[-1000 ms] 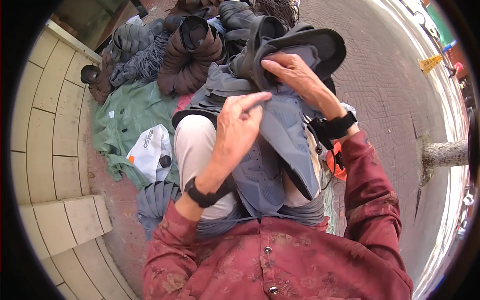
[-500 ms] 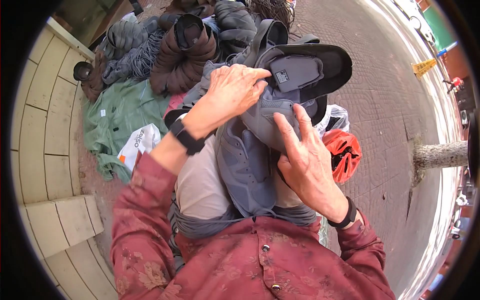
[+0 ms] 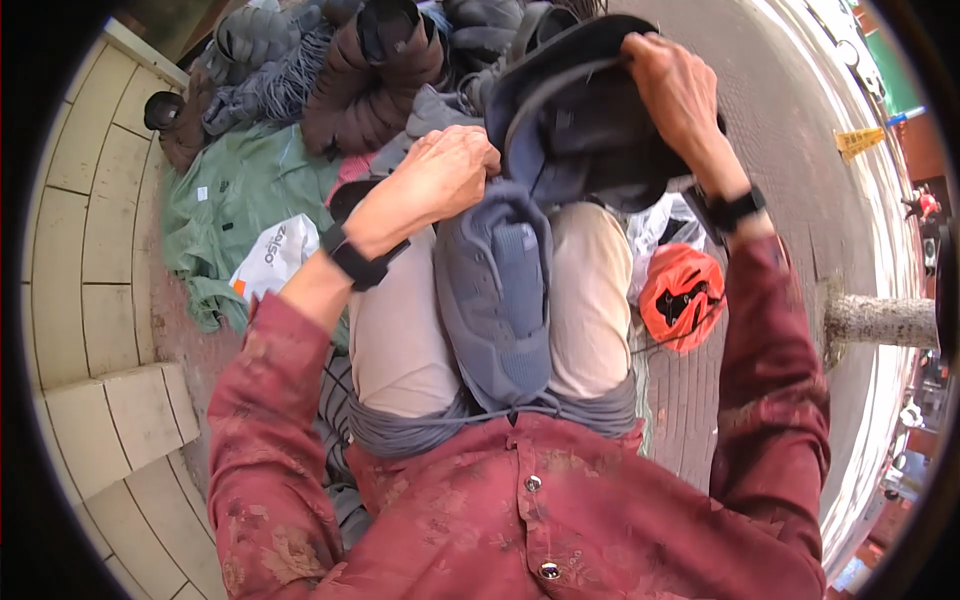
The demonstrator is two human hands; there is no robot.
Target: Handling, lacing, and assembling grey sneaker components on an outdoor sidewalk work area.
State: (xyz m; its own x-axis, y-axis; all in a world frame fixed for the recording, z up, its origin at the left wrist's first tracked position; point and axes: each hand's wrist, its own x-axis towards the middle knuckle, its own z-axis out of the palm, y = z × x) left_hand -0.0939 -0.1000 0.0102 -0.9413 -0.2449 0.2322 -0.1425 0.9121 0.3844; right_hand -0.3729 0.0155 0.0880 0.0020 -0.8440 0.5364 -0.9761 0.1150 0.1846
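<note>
A grey shoe upper (image 3: 515, 290) lies lengthwise between my thighs, its tongue showing in the opening. Above its far end a second, dark shoe upper (image 3: 590, 120) is held up and spread, its black edge turned toward me. My right hand (image 3: 675, 95) is closed over this dark upper's far right rim. My left hand (image 3: 435, 185) has its fingers pinched together at the dark upper's left edge, close to the far end of the grey one. The left fingertips are partly hidden, and the dark upper is blurred by motion.
Ahead lie stacked brown shoe uppers (image 3: 370, 95), grey ones (image 3: 260, 45) and bundled cords. A green sack (image 3: 235, 200) and a white bag (image 3: 275, 255) are at left, beside a tiled wall (image 3: 110, 260). An orange bag (image 3: 680, 325) sits by my right knee; a tree trunk (image 3: 885, 320) stands farther right.
My right hand has moved up and away to the dark upper's far rim, and the upper has been lifted and tilted. My left hand has shifted slightly. The grey upper on my lap is more exposed.
</note>
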